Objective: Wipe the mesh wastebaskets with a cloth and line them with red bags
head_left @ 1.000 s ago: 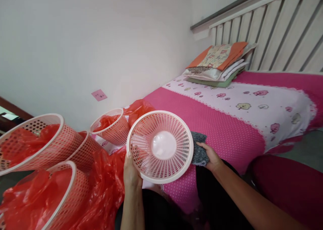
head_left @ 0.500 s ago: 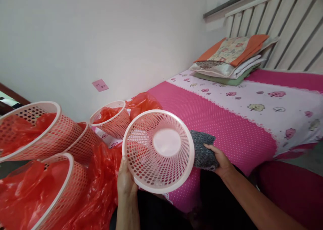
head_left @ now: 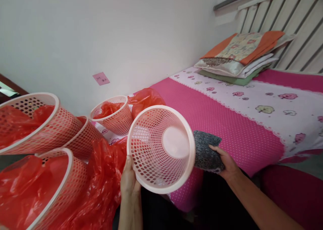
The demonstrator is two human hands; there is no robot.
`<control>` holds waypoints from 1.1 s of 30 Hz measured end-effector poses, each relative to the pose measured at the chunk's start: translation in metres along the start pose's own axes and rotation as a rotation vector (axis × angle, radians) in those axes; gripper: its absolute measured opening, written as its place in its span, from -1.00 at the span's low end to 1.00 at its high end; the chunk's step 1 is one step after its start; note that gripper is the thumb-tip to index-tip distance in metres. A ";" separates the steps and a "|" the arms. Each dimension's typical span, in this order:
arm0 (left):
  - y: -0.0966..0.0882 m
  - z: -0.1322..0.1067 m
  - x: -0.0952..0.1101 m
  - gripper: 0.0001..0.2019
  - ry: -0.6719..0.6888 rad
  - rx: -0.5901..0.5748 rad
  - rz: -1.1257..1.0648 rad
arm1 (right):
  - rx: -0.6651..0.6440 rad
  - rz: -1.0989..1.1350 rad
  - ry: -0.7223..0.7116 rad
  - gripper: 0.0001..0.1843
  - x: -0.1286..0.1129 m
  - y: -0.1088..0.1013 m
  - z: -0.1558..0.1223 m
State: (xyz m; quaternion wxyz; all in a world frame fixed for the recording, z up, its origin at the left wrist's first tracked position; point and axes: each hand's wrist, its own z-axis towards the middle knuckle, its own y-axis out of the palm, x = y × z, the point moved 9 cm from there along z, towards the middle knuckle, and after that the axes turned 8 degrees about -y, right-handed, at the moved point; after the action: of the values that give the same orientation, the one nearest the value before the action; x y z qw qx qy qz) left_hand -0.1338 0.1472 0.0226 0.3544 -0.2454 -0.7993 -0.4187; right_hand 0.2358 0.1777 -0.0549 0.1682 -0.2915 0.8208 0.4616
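My left hand grips the rim of an empty pink perforated plastic basket, holding it up with its open mouth turned towards me. My right hand is closed on a dark grey cloth just right of the basket, above the pink bed cover. The basket hides part of the cloth.
Several pink baskets lined with red plastic bags lie at the left. Loose red plastic spills beside my left arm. Folded pillows and bedding are stacked at the slatted headboard. A white wall runs behind.
The basket has tilted so its mouth faces more to the left and towards me. My right hand with the cloth has shifted slightly right. The view has drifted left.
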 end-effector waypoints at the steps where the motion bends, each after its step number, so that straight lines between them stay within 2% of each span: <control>1: 0.000 -0.001 -0.005 -0.67 -0.054 0.036 -0.028 | 0.018 0.011 0.000 -0.77 -0.001 0.001 -0.001; 3: -0.003 -0.004 -0.010 -0.70 -0.112 0.130 -0.058 | 0.049 0.031 0.007 -0.76 -0.002 0.002 -0.004; 5: -0.004 -0.006 -0.010 -0.74 -0.098 0.185 -0.052 | 0.053 0.034 0.015 -0.75 -0.001 0.004 -0.006; 8: -0.004 -0.007 -0.009 -0.73 -0.049 0.185 -0.004 | 0.041 0.002 0.027 -0.74 0.001 0.002 -0.004; 10: -0.003 -0.010 -0.004 -0.68 0.010 0.200 0.106 | 0.044 -0.021 0.026 -0.72 0.002 -0.001 -0.003; 12: -0.004 -0.025 0.018 -0.58 0.214 0.330 0.311 | 0.051 -0.031 0.022 -0.72 0.002 -0.003 -0.001; 14: 0.006 -0.057 0.049 -0.45 0.543 0.459 0.531 | 0.049 -0.031 0.016 -0.73 0.002 -0.004 0.000; 15: 0.016 -0.076 0.059 -0.43 0.702 0.473 0.623 | 0.046 -0.032 0.015 -0.74 0.002 -0.004 0.001; 16: 0.030 -0.093 0.064 -0.44 0.818 0.421 0.705 | 0.039 -0.034 0.013 -0.76 0.003 -0.003 0.001; 17: 0.043 -0.106 0.063 -0.48 0.882 0.319 0.788 | 0.029 -0.036 0.013 -0.78 0.003 -0.002 0.002; 18: 0.058 -0.115 0.054 -0.52 0.899 0.173 0.896 | 0.015 -0.039 0.012 -0.80 0.004 -0.002 0.003; 20: 0.081 -0.133 0.025 -0.52 0.911 -0.137 1.126 | -0.018 -0.046 0.007 -0.80 0.005 0.000 0.005; 21: 0.085 -0.141 0.011 -0.51 0.935 -0.227 1.213 | -0.037 -0.049 0.002 -0.79 0.006 0.001 0.006; 23: 0.085 -0.148 -0.009 -0.55 0.988 -0.287 1.317 | -0.077 -0.055 -0.005 -0.75 0.007 0.004 0.008; 25: 0.078 -0.145 -0.018 -0.62 0.987 -0.262 1.347 | -0.108 -0.057 -0.010 -0.72 0.009 0.006 0.009; 28: 0.063 -0.129 -0.016 -0.68 0.841 -0.183 1.252 | -0.125 -0.066 0.000 -0.73 0.011 0.006 0.009; 31: 0.043 -0.111 -0.005 -0.60 0.619 -0.024 0.964 | -0.079 -0.063 0.034 -0.77 0.012 0.001 0.010; 33: 0.032 -0.099 -0.007 -0.51 0.467 0.035 0.753 | -0.032 -0.041 0.034 -0.79 0.010 -0.002 0.010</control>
State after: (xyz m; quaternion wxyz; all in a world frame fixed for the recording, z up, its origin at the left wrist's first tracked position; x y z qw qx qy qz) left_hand -0.0713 0.0804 0.0725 0.6574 -0.4122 -0.5597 -0.2909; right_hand 0.2296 0.1821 -0.0670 0.1591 -0.3187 0.8099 0.4661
